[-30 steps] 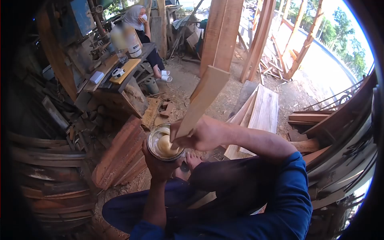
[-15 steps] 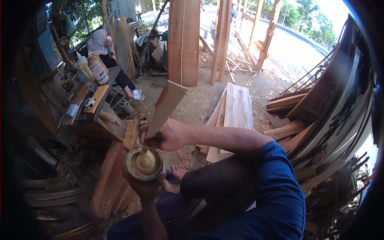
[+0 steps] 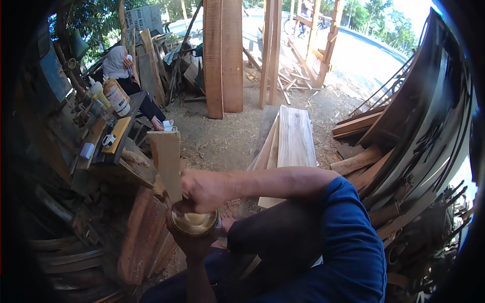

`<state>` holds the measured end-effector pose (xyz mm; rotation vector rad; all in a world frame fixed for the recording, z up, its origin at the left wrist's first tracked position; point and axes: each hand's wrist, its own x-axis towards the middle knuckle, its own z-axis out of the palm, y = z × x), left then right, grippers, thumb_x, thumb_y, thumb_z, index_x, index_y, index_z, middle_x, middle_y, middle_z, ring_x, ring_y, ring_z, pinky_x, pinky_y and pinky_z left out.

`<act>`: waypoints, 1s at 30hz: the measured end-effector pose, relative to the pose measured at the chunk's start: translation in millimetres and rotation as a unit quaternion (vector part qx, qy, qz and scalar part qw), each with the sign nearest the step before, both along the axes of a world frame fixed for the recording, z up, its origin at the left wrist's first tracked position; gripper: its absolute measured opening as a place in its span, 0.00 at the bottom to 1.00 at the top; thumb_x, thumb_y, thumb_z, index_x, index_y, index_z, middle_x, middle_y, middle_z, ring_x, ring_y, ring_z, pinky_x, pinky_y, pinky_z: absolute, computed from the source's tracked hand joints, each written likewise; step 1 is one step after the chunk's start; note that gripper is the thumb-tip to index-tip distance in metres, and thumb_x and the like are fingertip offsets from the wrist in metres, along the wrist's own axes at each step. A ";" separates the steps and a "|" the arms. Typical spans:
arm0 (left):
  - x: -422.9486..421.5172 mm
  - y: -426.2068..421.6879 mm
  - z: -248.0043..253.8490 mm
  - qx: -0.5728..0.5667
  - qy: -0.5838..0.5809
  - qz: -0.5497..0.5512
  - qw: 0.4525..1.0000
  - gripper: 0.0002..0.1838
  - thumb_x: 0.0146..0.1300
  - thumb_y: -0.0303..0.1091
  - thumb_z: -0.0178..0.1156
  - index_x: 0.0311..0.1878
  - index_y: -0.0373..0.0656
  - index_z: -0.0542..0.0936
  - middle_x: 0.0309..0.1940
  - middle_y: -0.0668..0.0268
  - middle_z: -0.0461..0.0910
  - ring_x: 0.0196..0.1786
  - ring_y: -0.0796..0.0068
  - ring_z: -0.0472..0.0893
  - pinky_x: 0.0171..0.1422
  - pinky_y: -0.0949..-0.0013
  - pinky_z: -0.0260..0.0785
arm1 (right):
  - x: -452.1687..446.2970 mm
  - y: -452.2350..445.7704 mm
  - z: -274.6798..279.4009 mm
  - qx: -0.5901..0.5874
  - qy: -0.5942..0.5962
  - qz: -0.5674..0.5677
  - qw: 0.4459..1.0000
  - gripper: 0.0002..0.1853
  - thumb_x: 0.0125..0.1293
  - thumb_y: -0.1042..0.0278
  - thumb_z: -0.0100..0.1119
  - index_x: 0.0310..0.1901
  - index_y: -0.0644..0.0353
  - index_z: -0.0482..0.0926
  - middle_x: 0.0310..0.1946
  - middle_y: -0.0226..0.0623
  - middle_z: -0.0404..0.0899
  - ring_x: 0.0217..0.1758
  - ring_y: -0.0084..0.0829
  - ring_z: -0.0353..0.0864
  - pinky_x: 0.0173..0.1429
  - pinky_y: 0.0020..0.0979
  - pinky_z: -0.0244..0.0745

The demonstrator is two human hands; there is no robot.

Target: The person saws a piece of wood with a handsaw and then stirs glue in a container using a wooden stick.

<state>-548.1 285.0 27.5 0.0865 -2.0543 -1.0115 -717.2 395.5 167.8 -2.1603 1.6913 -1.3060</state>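
My left hand point(image 3: 193, 246) is wrapped round a small open can point(image 3: 216, 228) from below and holds it up in front of my knees. Thick cream-coloured paste point(image 3: 192, 222) fills the can, its surface swirled. Above the rim, my right hand point(image 3: 204, 191) is closed on a flat strip of wood point(image 3: 167, 161), whose wide end points up and away from me. The strip's lower end is hidden behind my fingers at the can's mouth, so I cannot tell how deep it sits in the paste.
Pale planks point(image 3: 295, 136) lie on the ground ahead, with upright boards point(image 3: 222, 60) beyond. A reddish timber block point(image 3: 144, 235) stands at the left below a bench with bottles point(image 3: 117, 98). A seated person point(image 3: 118, 68) is behind it. Timber point(image 3: 414, 126) leans along the right.
My right hand has turned the wooden strip from leaning right to nearly upright, and its top has moved left and down. The can sits slightly lower and further right, with the paste's surface reshaped.
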 end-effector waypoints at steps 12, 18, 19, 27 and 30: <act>1.5 -34.3 4.0 0.017 0.048 0.032 0.998 0.72 0.39 0.54 0.89 0.79 0.34 0.51 0.68 0.48 0.68 0.68 0.50 0.75 0.73 0.49 0.70 | -12.0 8.9 17.9 0.083 -0.119 -0.048 0.988 0.06 0.68 0.74 0.69 0.45 0.62 0.85 0.39 0.40 0.86 0.45 0.37 0.88 0.50 0.37 0.80; -5.3 -27.3 5.8 0.062 0.071 -0.039 0.995 0.73 0.37 0.51 0.90 0.79 0.35 0.50 0.69 0.49 0.66 0.73 0.51 0.70 0.76 0.49 0.66 | -4.7 1.3 27.9 0.064 -0.061 -0.024 0.996 0.05 0.70 0.77 0.67 0.45 0.62 0.85 0.38 0.39 0.85 0.45 0.32 0.88 0.48 0.34 0.80; -2.4 -26.7 9.4 0.069 0.079 -0.032 0.994 0.71 0.41 0.46 0.89 0.80 0.35 0.49 0.73 0.48 0.64 0.77 0.52 0.67 0.79 0.49 0.62 | -10.0 4.9 26.6 0.084 -0.117 -0.067 0.987 0.05 0.69 0.76 0.68 0.45 0.62 0.85 0.38 0.39 0.85 0.45 0.34 0.88 0.49 0.35 0.80; -6.4 -17.2 -11.6 0.071 0.078 -0.006 0.994 0.70 0.40 0.52 0.89 0.79 0.35 0.54 0.69 0.48 0.68 0.70 0.52 0.75 0.73 0.48 0.70 | -26.9 4.2 4.2 -0.008 -0.099 -0.037 0.994 0.06 0.64 0.79 0.66 0.42 0.61 0.82 0.34 0.41 0.84 0.41 0.40 0.86 0.44 0.39 0.80; 3.7 -28.4 -0.9 0.067 -0.017 0.096 0.993 0.70 0.39 0.58 0.86 0.80 0.37 0.55 0.74 0.49 0.65 0.75 0.48 0.70 0.79 0.47 0.62 | 0.9 12.2 11.6 -0.029 0.011 0.025 0.999 0.05 0.61 0.77 0.66 0.38 0.61 0.80 0.33 0.43 0.83 0.40 0.44 0.85 0.43 0.41 0.79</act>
